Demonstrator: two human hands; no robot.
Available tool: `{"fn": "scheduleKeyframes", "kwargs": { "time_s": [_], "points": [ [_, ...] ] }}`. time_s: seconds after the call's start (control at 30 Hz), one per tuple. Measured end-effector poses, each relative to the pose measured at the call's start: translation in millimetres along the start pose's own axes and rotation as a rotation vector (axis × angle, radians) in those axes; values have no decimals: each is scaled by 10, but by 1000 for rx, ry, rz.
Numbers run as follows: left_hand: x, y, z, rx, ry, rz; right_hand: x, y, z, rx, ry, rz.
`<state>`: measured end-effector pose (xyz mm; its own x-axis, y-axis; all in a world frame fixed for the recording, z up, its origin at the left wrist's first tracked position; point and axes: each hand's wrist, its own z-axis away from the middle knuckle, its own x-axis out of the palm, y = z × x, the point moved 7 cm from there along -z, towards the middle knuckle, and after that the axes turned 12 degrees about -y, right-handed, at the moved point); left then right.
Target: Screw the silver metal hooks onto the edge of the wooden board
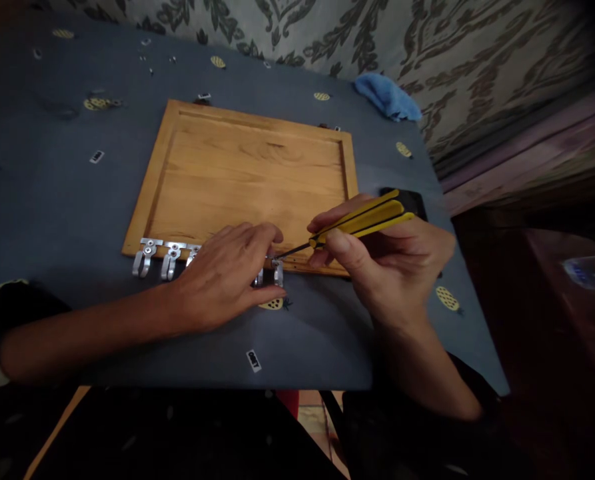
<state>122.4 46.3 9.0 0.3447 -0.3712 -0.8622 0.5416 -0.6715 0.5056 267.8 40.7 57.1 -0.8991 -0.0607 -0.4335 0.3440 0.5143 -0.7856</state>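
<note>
A framed wooden board [257, 173] lies on the table, with a silver metal hook rail [174, 248] along its near edge. My left hand [227, 273] rests over the middle of the rail and covers several hooks. Its thumb and forefinger are bent around the rail's right end, on either side of the last hook [278, 273]. In my right hand [387, 267] is a screwdriver [362, 220] with a yellow and black handle, gripped between thumb and fingers. The shaft slants down left, and its tip meets the rail's right end. Whether a screw sits under the tip is too small to tell.
The table [77, 200] has a grey-blue cover printed with pineapples. Small metal bits [172, 60] lie at the far left. A blue cloth [388, 97] sits by the patterned wall at the back right. A dark flat object [412, 200] lies partly behind my right hand.
</note>
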Motion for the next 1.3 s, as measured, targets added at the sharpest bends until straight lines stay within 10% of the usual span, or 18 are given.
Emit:
{"fn": "scheduleKeyframes", "kwargs": {
  "time_s": [1.3],
  "points": [
    [4, -19, 7, -20, -15, 27, -18, 22, 137, -62, 178, 94]
  ]
}}
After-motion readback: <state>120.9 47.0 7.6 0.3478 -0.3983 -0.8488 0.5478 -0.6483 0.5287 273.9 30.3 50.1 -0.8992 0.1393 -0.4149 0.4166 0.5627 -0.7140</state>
